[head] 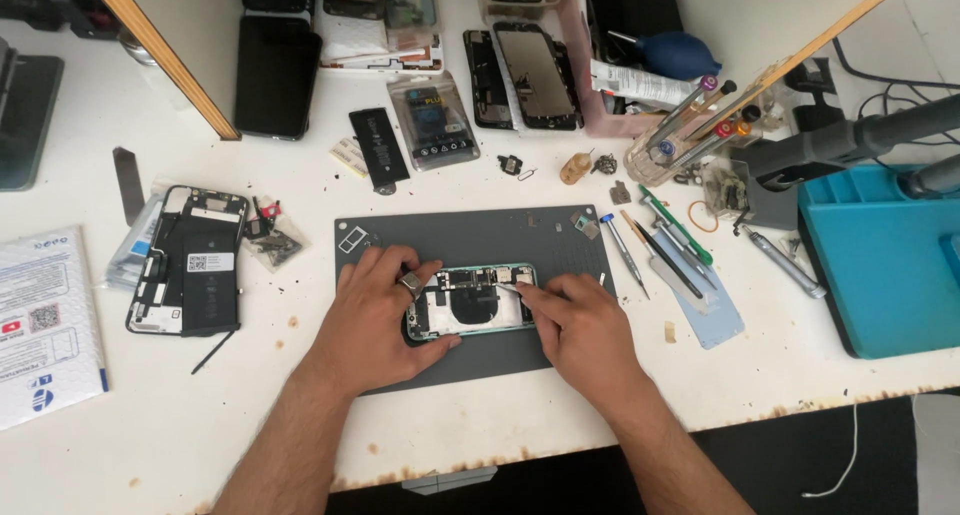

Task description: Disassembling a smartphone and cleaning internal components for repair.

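Observation:
An opened phone housing (470, 300) with a pale green frame lies on a dark grey work mat (470, 240), its inner parts showing. My left hand (375, 315) rests over its left end and grips it, thumb along the near edge. From the right, my right hand (580, 325) holds a thin metal tool (510, 289) whose tip touches the phone's upper right inside.
Another opened phone (190, 260) lies left of the mat. Screwdrivers and tweezers (655, 245) lie right of it, beside a blue tray (885, 260). Behind are a black battery (378, 147), a bagged battery (432, 123), phone screens (535, 73) and a tool jar (680, 140). A padded envelope (45, 320) lies at far left.

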